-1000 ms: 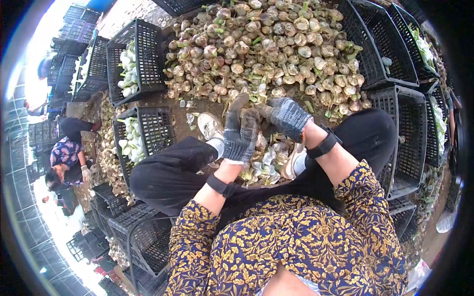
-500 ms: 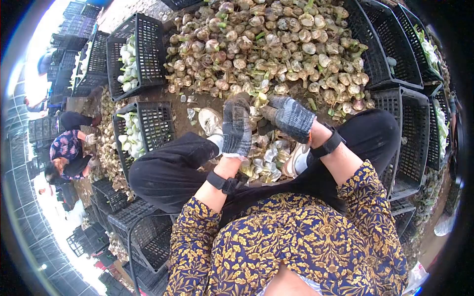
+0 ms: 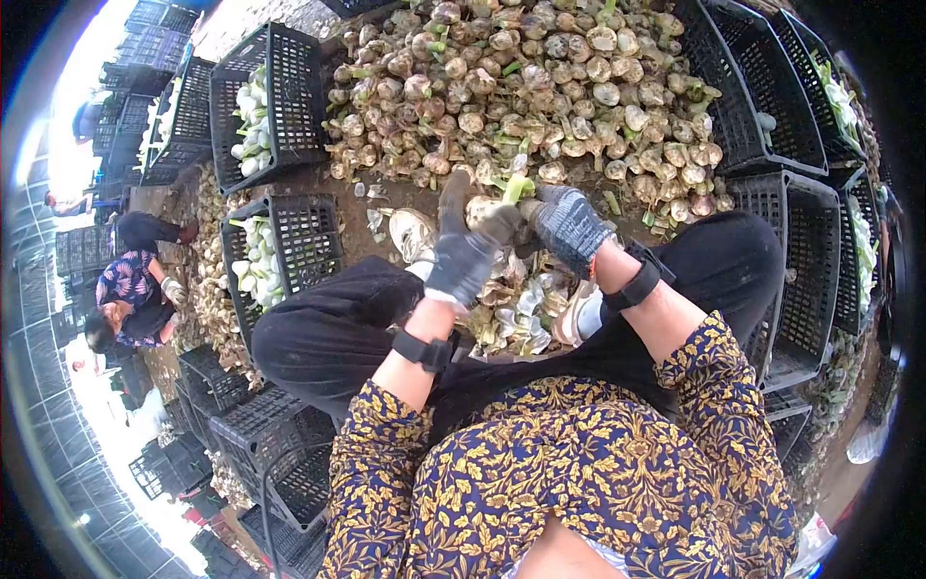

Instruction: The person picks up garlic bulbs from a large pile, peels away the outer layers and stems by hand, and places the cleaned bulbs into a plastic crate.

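Note:
My left hand [image 3: 471, 246], in a dirt-stained grey knit glove, is closed around a pale garlic bulb [image 3: 479, 208], thumb on one side and fingers on the other. A cut-looking green stem [image 3: 517, 189] sticks up between my two hands. Close against it is my right hand [image 3: 571, 230], gloved the same way, with its fingers curled; what lies inside them is hidden. Papery peeled skins [image 3: 521, 323] lie on the ground below my hands, between my shoes. Just beyond my fingers spreads a large heap of unpeeled garlic [image 3: 540, 87].
Black crates with white peeled garlic stand at left, one further back [image 3: 294, 106] and one nearer [image 3: 307, 241]. More black crates [image 3: 805, 270] line the right side. A co-worker [image 3: 135, 289] sits at far left beside another garlic heap.
My left hand has turned and spread its thumb, and the bulb now shows in its grip. My right hand has shifted only slightly. The co-worker's hands have moved a little.

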